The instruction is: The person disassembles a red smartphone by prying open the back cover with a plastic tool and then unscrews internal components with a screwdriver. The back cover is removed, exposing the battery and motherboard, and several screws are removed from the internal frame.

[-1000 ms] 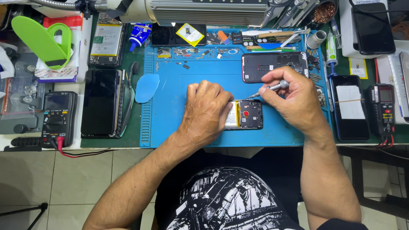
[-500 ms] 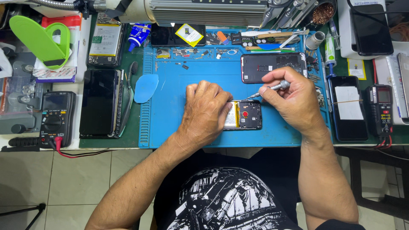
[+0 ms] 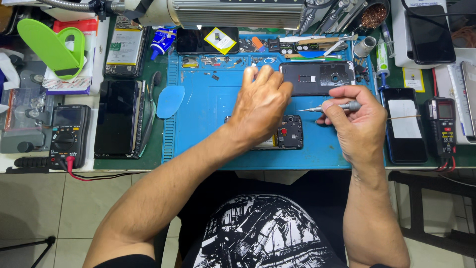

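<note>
Here the opened phone (image 3: 287, 133) lies on the blue mat (image 3: 208, 129), partly under the left hand (image 3: 260, 104) whose fingers are spread loosely and hold nothing, while the right hand (image 3: 354, 121) pinches a small screwdriver (image 3: 329, 107), and a dark cup (image 3: 374, 15) at the back contains brass wool.

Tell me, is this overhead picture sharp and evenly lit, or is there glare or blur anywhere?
Head view: bright, even light on the blue mat, with only soft shadows under the left hand; right hand and its screwdriver look sharp; the opened phone is crisp; mild glare on the dark phone screen; straight edges bow slightly near the frame's borders.
</note>
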